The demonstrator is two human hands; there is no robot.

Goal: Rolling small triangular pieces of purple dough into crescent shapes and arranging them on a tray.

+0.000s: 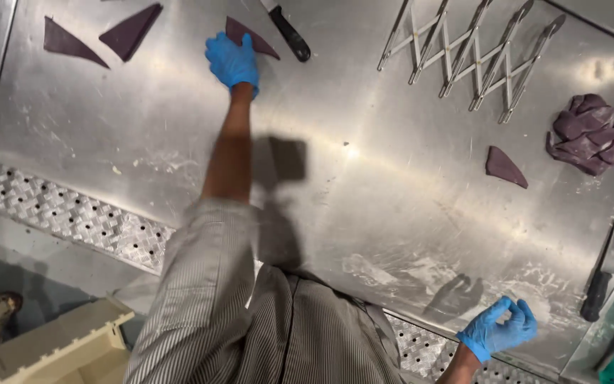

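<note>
1. Surface: stainless steel worktable [364, 185], filling most of the frame, smeared with pale flour marks towards the lower right. A perforated, patterned metal edge strip [72, 213] runs along its near side at left.
2. Room: grey floor at lower left, with one cream plastic crate [65, 348] standing on it.
3. Purple dough triangles, four: two at upper left [65, 41] [131, 30], one at top centre [246, 34], one at right [504, 166].
4. Heap of purple dough scraps [591, 134], one, far right.
5. Knives, two: one black-handled at top centre [289, 32], one along the right edge [602, 274].
6. Expanding multi-wheel cutter [470, 60], one, upper right.
7. Left hand [232, 62], blue-gloved, fingers spread flat, resting on the top-centre triangle's lower left corner.
8. Right hand [497, 331], blue-gloved, fingers loosely curled, holding nothing, lower right.
</note>
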